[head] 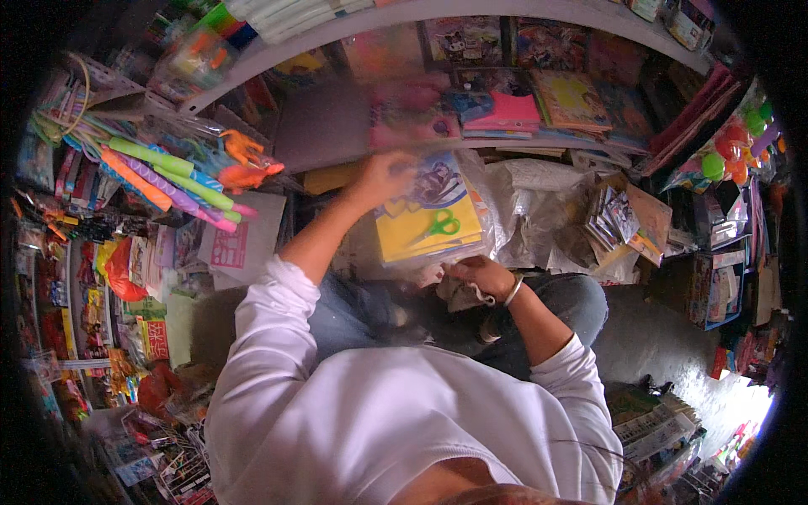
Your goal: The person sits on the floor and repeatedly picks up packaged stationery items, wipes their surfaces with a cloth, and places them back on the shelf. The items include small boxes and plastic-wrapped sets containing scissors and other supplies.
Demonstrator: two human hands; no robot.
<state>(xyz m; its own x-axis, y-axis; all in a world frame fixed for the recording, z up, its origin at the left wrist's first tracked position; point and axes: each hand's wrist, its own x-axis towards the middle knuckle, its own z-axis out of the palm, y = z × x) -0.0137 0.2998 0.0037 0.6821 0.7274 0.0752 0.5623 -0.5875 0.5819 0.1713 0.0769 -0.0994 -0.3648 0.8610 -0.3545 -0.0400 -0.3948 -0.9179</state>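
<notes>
A stack of yellow-and-blue illustrated books (404,237) lies before me. Green-handled scissors (444,223) rest on the yellow part of the top cover. My left hand (388,177) is at the far left corner of the stack, blurred by motion; whether it grips anything is unclear. At the stack's near right corner my right hand (481,276) has its fingers closed on a pale crumpled cloth (456,298), which hangs below it. Clear plastic shows under the near edge of the books.
Beyond the stack, a shelf (322,129) bears pink notebooks (505,113) and other books. Crumpled clear plastic wrapping (530,196) lies to the right, beside small booklets (615,218). Colourful tubes (170,183) jut in from the left. A shelf edge (442,14) crosses above.
</notes>
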